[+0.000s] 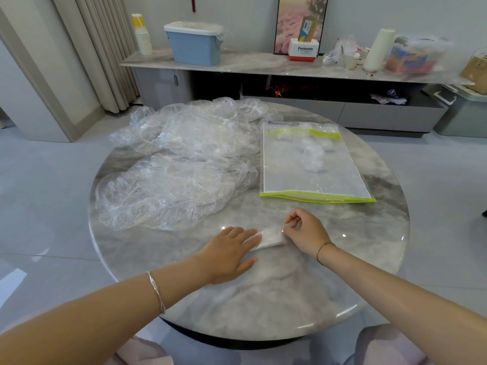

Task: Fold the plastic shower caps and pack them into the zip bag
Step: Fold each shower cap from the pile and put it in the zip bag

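Observation:
A small folded shower cap [271,237] lies on the round marble table [263,299] near its front. My left hand [229,255] lies flat, its fingers pressing the cap's left end. My right hand [305,230] pinches the cap's right end with curled fingers. A clear zip bag [311,164] with green edges lies flat to the right of centre, with folded caps inside near its top. Several loose clear shower caps [171,191] are piled on the table's left half, more caps [200,127] behind them.
Behind the table runs a low marble sideboard [250,65] carrying a blue lidded box [193,44], a paper cup stack [142,35], a Panasonic box [303,51] and bags. A grey bin [463,111] stands at the far right. Grey tiled floor surrounds the table.

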Motion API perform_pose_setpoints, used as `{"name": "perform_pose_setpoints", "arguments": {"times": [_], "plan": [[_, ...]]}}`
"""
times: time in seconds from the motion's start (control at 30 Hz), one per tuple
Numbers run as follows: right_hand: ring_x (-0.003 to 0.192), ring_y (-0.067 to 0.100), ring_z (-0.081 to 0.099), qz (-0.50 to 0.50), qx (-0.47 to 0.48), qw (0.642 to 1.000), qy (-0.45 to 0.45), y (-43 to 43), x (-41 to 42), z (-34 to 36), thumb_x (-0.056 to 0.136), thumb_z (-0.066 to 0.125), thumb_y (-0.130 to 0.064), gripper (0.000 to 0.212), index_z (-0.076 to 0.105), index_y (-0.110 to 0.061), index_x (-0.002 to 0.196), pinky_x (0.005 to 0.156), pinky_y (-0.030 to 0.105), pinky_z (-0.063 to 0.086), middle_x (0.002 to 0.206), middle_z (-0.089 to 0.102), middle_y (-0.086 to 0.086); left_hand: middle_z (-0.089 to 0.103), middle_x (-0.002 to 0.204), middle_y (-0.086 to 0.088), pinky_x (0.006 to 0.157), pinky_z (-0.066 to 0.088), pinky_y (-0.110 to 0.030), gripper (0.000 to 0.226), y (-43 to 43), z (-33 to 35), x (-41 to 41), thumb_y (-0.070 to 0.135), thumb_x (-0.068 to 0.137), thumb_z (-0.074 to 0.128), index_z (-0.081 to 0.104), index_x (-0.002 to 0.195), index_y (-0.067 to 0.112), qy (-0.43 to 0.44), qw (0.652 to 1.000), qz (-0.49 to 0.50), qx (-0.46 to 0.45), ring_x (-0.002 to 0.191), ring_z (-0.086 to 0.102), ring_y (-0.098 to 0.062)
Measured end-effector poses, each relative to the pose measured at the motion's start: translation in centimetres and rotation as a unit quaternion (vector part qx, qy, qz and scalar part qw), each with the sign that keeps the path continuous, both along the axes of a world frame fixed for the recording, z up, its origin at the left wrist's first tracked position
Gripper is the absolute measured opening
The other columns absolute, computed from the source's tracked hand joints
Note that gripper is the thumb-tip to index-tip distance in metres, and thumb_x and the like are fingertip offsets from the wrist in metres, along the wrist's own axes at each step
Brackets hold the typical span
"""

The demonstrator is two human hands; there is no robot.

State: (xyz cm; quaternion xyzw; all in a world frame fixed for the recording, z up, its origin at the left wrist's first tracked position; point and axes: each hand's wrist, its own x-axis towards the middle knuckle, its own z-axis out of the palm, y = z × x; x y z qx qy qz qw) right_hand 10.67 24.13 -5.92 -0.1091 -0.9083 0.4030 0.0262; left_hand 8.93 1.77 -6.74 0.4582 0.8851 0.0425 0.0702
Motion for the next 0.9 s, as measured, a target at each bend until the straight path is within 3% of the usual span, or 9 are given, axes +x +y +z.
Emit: {"name": "perform_pose_setpoints", "arguments": {"times": [0.07, 0.17, 0.27, 0.47, 0.57, 0.7, 0.77, 0.83, 0.9], "plan": [[0.068, 0.001, 0.045, 0.074, 0.055, 0.993, 0.067, -0.5, 0.4, 1.0, 0.079, 0.060, -0.006, 0.014, 0.062, -0.019, 0.084, 0.066, 0.015, 0.035, 0.078, 0.051, -0.011, 0.050, 0.134, -0.007, 0.098, 0.038, -0.036, 0.070, 0.0, 0.5, -0.4, 0.048, 0.088, 0.010, 0.047, 0.138, 0.017, 0.001, 0.999, 0.009, 0.032, 0.114, 0.052, -0.027], [0.082, 0.006, 0.050, 0.192, 0.138, 0.966, 0.100, -1.3, 1.3, 1.2, 0.080, 0.052, -0.010, 0.022, 0.068, -0.018, 0.092, 0.079, 0.023, 0.035, 0.093, 0.060, -0.006, 0.043, 0.133, 0.000, 0.098, 0.029, -0.029, 0.083, -0.3, 1.5, -1.0, 0.048, 0.074, -0.002, 0.035, 0.145, 0.025, -0.013, 0.999, 0.039, 0.013, 0.117, 0.042, -0.018], [0.099, 0.015, 0.054, 0.254, 0.203, 0.942, 0.089, -1.8, 2.0, 0.7, 0.073, 0.041, -0.013, 0.043, 0.068, -0.019, 0.106, 0.084, 0.023, 0.032, 0.108, 0.062, -0.005, 0.038, 0.134, 0.000, 0.101, 0.026, -0.027, 0.080, -0.7, 2.0, -1.4, 0.045, 0.075, -0.001, 0.028, 0.148, 0.026, -0.047, 0.998, 0.039, -0.020, 0.119, 0.037, -0.016], [0.106, 0.016, 0.053, 0.328, 0.297, 0.893, 0.083, -1.8, 2.0, -0.6, 0.081, 0.046, -0.035, 0.047, 0.057, -0.022, 0.124, 0.091, 0.027, 0.031, 0.117, 0.058, -0.005, 0.045, 0.129, -0.003, 0.103, 0.029, -0.026, 0.055, -0.6, 2.5, -1.2, 0.022, 0.093, 0.040, 0.031, 0.147, 0.019, -0.131, 0.989, 0.068, -0.008, 0.118, 0.036, -0.019], [0.107, 0.014, 0.051, 0.315, 0.282, 0.901, 0.093, -2.3, 1.7, -0.9, 0.084, 0.056, -0.040, 0.042, 0.056, -0.023, 0.123, 0.091, 0.023, 0.026, 0.116, 0.056, -0.006, 0.049, 0.124, 0.003, 0.095, 0.031, -0.020, 0.058, -1.0, 2.3, -1.5, 0.015, 0.088, 0.052, 0.036, 0.143, 0.025, -0.130, 0.989, 0.071, 0.014, 0.115, 0.040, -0.016], [0.100, 0.011, 0.054, 0.268, 0.232, 0.930, 0.091, -2.9, 1.4, -0.7, 0.089, 0.058, -0.037, 0.025, 0.064, -0.023, 0.108, 0.083, 0.019, 0.026, 0.106, 0.060, -0.008, 0.056, 0.110, 0.009, 0.079, 0.032, -0.016, 0.036, -1.3, 1.6, -1.8, 0.027, 0.088, 0.060, 0.056, 0.124, 0.033, -0.113, 0.984, 0.109, 0.083, 0.103, 0.047, -0.009], [0.087, 0.012, 0.055, 0.224, 0.154, 0.960, 0.063, -3.1, 1.3, -0.5, 0.092, 0.056, -0.033, 0.017, 0.068, -0.021, 0.092, 0.078, 0.022, 0.032, 0.091, 0.061, -0.006, 0.058, 0.100, 0.009, 0.079, 0.037, -0.019, 0.024, -1.2, 1.1, -1.8, 0.034, 0.085, 0.066, 0.065, 0.109, 0.030, -0.134, 0.972, 0.144, 0.131, 0.095, 0.050, -0.007], [0.071, 0.011, 0.052, 0.176, 0.053, 0.983, 0.019, -3.2, 1.2, -0.3, 0.093, 0.055, -0.030, 0.023, 0.064, -0.019, 0.075, 0.069, 0.024, 0.037, 0.075, 0.057, -0.005, 0.058, 0.088, 0.012, 0.075, 0.040, -0.020, 0.010, -0.8, 1.2, -1.7, 0.037, 0.084, 0.069, 0.067, 0.088, 0.028, -0.166, 0.953, 0.181, 0.178, 0.083, 0.050, -0.002], [0.063, 0.008, 0.049, 0.133, -0.013, 0.991, -0.017, -3.5, 1.1, -0.3, 0.093, 0.056, -0.028, 0.025, 0.062, -0.016, 0.071, 0.062, 0.022, 0.039, 0.066, 0.056, -0.006, 0.057, 0.077, 0.015, 0.067, 0.040, -0.017, 0.014, -0.3, 1.3, -1.6, 0.036, 0.085, 0.067, 0.066, 0.075, 0.025, -0.197, 0.935, 0.217, 0.200, 0.071, 0.050, 0.002]]}}
